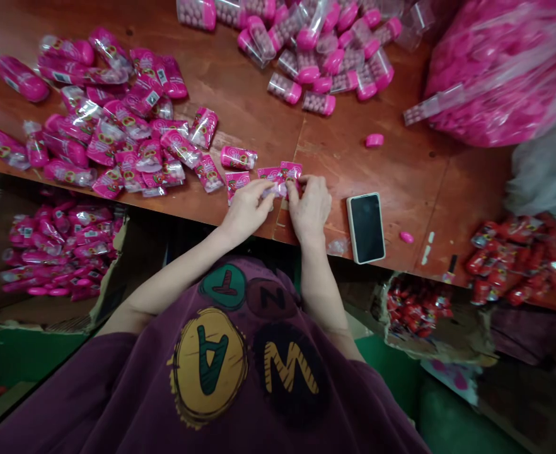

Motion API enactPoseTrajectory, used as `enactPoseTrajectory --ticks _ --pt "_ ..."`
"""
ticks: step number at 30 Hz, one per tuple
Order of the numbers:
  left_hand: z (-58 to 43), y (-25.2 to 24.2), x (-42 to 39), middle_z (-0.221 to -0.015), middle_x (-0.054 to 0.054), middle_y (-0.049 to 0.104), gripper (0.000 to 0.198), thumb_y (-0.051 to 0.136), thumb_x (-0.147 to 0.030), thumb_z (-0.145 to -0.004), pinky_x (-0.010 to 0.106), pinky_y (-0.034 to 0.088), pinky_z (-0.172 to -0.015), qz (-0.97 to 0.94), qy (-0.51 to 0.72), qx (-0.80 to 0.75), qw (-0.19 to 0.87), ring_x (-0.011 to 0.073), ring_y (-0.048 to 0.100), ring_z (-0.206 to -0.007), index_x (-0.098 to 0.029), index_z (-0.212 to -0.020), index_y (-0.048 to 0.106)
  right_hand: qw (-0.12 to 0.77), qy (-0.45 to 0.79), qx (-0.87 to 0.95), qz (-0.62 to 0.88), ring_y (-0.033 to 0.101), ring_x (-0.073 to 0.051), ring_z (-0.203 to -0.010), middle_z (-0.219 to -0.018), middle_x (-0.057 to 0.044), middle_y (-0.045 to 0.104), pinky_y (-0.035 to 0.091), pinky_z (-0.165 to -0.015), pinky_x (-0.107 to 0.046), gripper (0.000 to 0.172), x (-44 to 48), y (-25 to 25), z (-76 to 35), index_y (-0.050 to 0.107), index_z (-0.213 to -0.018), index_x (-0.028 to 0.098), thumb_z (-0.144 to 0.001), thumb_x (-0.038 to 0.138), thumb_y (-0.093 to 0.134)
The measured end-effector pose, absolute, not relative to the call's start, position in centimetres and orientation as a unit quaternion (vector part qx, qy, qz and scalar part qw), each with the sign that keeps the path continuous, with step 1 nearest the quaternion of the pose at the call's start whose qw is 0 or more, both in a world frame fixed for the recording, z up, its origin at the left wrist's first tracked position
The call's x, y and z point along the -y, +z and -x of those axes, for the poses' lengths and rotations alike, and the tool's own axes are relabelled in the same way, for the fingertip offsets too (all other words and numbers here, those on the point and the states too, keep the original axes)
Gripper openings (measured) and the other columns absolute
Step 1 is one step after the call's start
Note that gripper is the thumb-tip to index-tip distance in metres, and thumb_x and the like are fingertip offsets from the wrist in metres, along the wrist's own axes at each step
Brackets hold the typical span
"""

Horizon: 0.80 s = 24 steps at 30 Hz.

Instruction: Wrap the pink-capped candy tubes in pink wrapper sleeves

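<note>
At the table's front edge, my left hand [246, 213] and my right hand [310, 207] are close together with bent fingers. Both pinch a small pink printed wrapper [291, 170], which has a clear part between the fingertips. Another pink printed piece [269, 173] shows just behind the left fingertips; whether it joins the first I cannot tell. A flat pink printed label [237, 181] lies beside my left hand, and a wrapped pink tube [239, 157] rests behind it. My fingers partly hide what they hold.
Wrapped pink tubes [112, 129] are heaped at left, above a carton of more [60, 249]. Clear tubes with pink caps [325, 57] lie at the back. A phone [366, 227], a loose cap [374, 140], a large bag of pink pieces [500, 69] and red wrapped items [514, 255] are right.
</note>
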<state>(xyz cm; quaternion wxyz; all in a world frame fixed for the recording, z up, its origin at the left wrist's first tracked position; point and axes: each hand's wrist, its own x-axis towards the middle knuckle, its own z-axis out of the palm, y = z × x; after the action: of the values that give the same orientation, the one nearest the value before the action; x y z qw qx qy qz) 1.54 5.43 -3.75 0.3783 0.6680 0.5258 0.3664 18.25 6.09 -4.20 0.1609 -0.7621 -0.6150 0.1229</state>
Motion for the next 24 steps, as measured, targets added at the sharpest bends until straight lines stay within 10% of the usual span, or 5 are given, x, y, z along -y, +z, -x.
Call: enactPoseTrajectory --ticks 3,8,14,17,24 --pt "-2.1 -3.2 -5.4 -0.137 0.02 0.075 0.026 0.058 -0.011 -0.1 0.044 0.055 -0.113 -0.724 0.289 -0.523 0.344 0.0294 0.073 -0.127 -0.009 -0.118 0.076 0.182 0.137 0.62 0.751 0.066 -0.025 -0.1 -0.107 -0.011 0.072 0.047 -0.094 -0.042 0.023 -6.3 -4.6 -18.2 0.066 -0.101 0.019 -0.106 0.037 0.053" --pt "-2.4 -1.8 -4.7 -0.154 0.024 0.062 0.03 0.057 -0.013 -0.101 0.05 0.059 -0.102 -0.757 0.178 -0.537 0.328 0.0342 0.077 -0.114 -0.01 -0.126 0.074 0.343 0.21 0.571 0.715 0.064 -0.017 -0.082 -0.092 -0.003 0.07 0.05 -0.082 -0.034 0.024 -6.1 -5.1 -19.0 0.061 -0.096 0.021 -0.105 0.043 0.054" --pt "-2.0 -1.0 -6.3 -0.095 0.01 0.08 0.016 0.067 -0.027 -0.1 0.029 0.056 -0.071 -0.602 0.352 -0.555 0.452 0.0187 0.074 -0.077 -0.015 -0.105 0.077 0.457 0.306 0.519 0.654 0.066 -0.014 -0.086 -0.094 0.0 0.068 0.056 -0.083 -0.03 0.024 -5.7 -3.9 -18.8 0.058 -0.097 0.024 -0.099 0.047 0.063" --pt "-2.4 -0.1 -7.0 -0.066 0.0 0.07 0.015 0.071 -0.032 -0.098 0.023 0.032 -0.042 -0.435 0.355 -0.529 0.637 0.0088 0.053 -0.041 -0.017 -0.097 0.075 0.476 0.329 0.532 0.618 0.068 -0.016 -0.096 -0.1 -0.001 0.067 0.058 -0.091 -0.033 0.025 -5.5 -3.4 -18.1 0.057 -0.097 0.025 -0.097 0.049 0.064" --pt "-2.8 1.1 -6.8 -0.04 -0.005 0.052 0.038 0.072 -0.016 -0.096 0.019 0.022 -0.042 -0.289 0.394 -0.535 0.689 0.0041 0.04 -0.034 -0.018 -0.062 0.055 0.481 0.44 0.47 0.595 0.069 -0.016 -0.09 -0.106 -0.004 0.068 0.061 -0.078 -0.032 0.059 -5.6 -3.8 -17.4 0.054 -0.122 0.025 -0.085 0.066 0.076"
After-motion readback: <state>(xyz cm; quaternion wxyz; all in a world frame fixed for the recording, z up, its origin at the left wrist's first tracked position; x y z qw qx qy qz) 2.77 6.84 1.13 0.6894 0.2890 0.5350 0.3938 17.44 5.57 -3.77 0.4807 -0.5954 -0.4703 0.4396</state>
